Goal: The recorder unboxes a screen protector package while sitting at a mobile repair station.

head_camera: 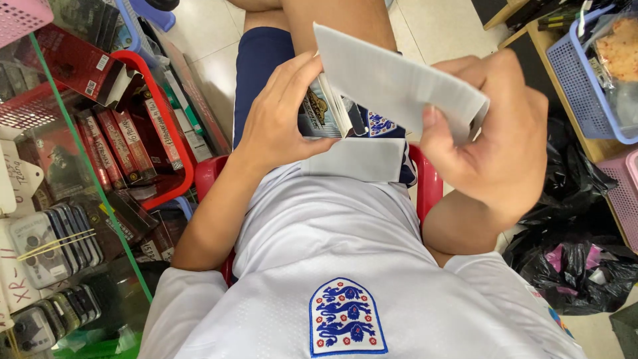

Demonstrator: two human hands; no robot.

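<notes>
A white jersey with a blue and red crest [343, 316] fills the bottom of the frame and marks the nearest ground. Above it, at centre, a flat white card sleeve [397, 83] is seen, long and rectangular, plain on its visible face and tilted from upper left down to lower right. A second white rectangle [359, 159] lies flat on the lap just below it. A small printed package [322, 112], dark with a picture on its face, is held beside the sleeve's lower left edge.

The right hand [495, 143] is closed on the sleeve's right end, the thumb [442, 136] pressed on the near face and the fingers curled behind it. The left hand [279, 113] is wrapped about the printed package, fingers bent over its top and thumb beneath; the package is touching the sleeve's underside.

The person is seated on a red plastic chair [428, 183], with dark blue shorts [262, 63] visible at upper centre over a pale tiled floor [438, 30].

At the left of the frame a glass counter [80, 173] is noted, and under it a red basket [174, 133] of dark red boxes; phone cases [50, 246] are stacked at lower left. A black plastic bag [571, 266] lies at lower right. A blue basket [581, 80] stands on a wooden shelf at upper right, and a pink basket [23, 16] sits at upper left.
</notes>
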